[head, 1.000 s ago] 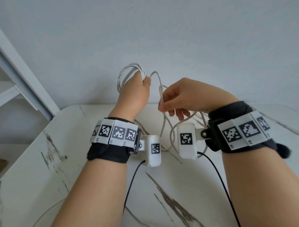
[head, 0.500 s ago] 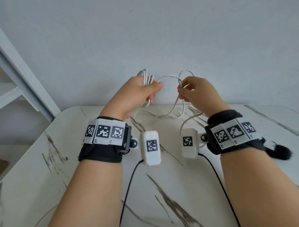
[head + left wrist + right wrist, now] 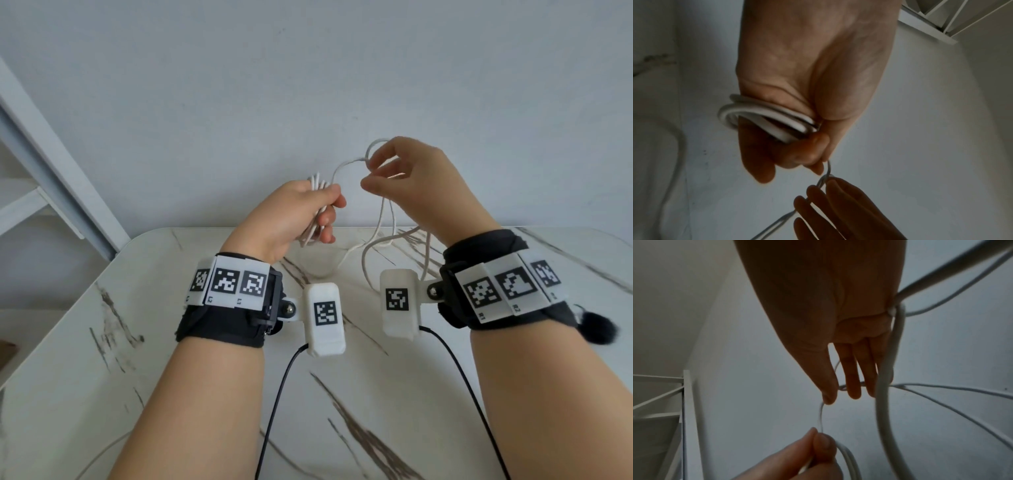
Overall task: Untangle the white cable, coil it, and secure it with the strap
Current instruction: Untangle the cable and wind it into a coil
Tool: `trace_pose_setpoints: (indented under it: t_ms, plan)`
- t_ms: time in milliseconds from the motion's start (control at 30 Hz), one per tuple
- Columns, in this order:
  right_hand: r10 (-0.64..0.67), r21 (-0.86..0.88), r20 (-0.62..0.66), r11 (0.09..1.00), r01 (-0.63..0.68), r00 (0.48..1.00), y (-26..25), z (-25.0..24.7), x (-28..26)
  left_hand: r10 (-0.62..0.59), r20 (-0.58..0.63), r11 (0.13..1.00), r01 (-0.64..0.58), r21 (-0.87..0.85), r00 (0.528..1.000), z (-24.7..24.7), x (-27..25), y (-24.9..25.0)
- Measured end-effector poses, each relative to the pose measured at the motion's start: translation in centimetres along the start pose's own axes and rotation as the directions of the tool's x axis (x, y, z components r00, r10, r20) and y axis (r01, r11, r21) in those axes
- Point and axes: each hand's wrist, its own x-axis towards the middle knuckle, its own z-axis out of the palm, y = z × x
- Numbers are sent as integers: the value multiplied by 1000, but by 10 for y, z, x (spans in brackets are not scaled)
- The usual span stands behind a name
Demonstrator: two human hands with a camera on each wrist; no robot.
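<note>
My left hand [image 3: 308,209] grips a bundle of several loops of the white cable [image 3: 317,181] above the table's far edge; the left wrist view shows the coil [image 3: 764,113] clamped between thumb and fingers. One strand [image 3: 342,168] arcs from the bundle up to my right hand [image 3: 371,175], higher and to the right, whose curled fingers [image 3: 387,161] hook it. The right wrist view shows that strand [image 3: 821,415] running from my right thumb down to the left hand's thumb [image 3: 818,446]. Loose cable [image 3: 380,236] hangs from the right hand onto the table. No strap is visible.
The white marble table [image 3: 102,342] ends at a plain wall just behind the hands. A white shelf frame [image 3: 51,171] stands at the left. Black leads [image 3: 274,394] from the wrist cameras trail over the table toward me.
My left hand has come down and tipped forward with the bundle. My right hand has risen from near the table to above the left hand, taking a loop of the strand up with it.
</note>
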Motion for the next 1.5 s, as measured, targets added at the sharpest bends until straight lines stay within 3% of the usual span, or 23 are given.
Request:
trace_pose_setpoints:
  t_ms: [267,467,667,867,967,1167,1367,1500]
  plan:
    - [-35,-83,57,996,40,998,9,4,1,-7,225,985,-32,170,974,2,-4,-1]
    - [-130,-116,127,983,145,983,9,10,0,15,339,996,-44,78,941,-2,-10,6]
    - [-146,-109,86,982,155,986,7,13,0,109,273,990,-82,-112,956,-7,-14,12]
    - [-100,-148,94,982,113,991,3,15,5,103,230,981,-61,-182,968,-7,-20,20]
    - [-35,-282,141,956,74,989,6,10,7,129,241,961,-62,-269,962,-13,-30,30]
    - [54,-258,137,966,-17,989,10,8,-9,135,148,950,-86,-299,980,-15,-46,46]
    - [161,-371,134,923,-101,978,9,6,-19,202,77,809,-122,-576,976,-24,-63,67]
    - [158,-436,104,895,-98,982,-5,6,-19,211,73,705,-100,-703,975,-24,-70,72]
